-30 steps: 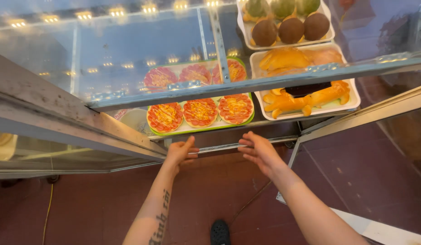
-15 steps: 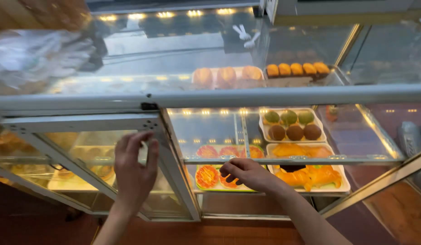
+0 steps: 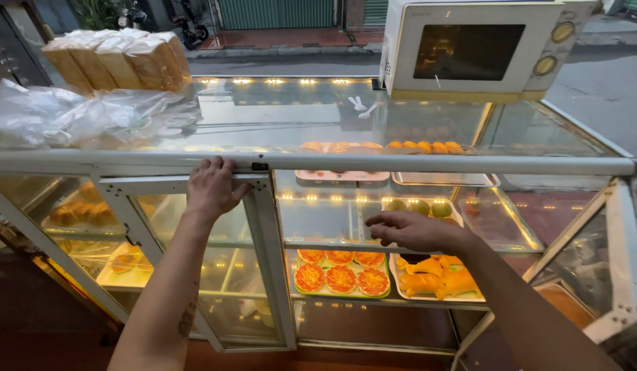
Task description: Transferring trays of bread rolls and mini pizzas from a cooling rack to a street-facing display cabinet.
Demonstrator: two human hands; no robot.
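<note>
Left hand (image 3: 212,187) grips metal door frame (image 3: 188,180) of glass case; right hand (image 3: 411,230) open, flat, hovering above round glazed tarts (image 3: 340,271).

The glass display case (image 3: 428,165) carries everything. On its glass top, far above the left hand (image 3: 212,187), lie loaves of bread (image 3: 119,58) and clear plastic bags (image 3: 71,117). Above the right hand (image 3: 415,230) stands a white microwave oven (image 3: 480,48). On the shelf just behind the right hand is a tray of green and brown cakes (image 3: 421,206). On the lower shelf, under this hand, lie a green tray of round tarts (image 3: 340,271) and a white tray of yellow pastries (image 3: 435,282).
</note>
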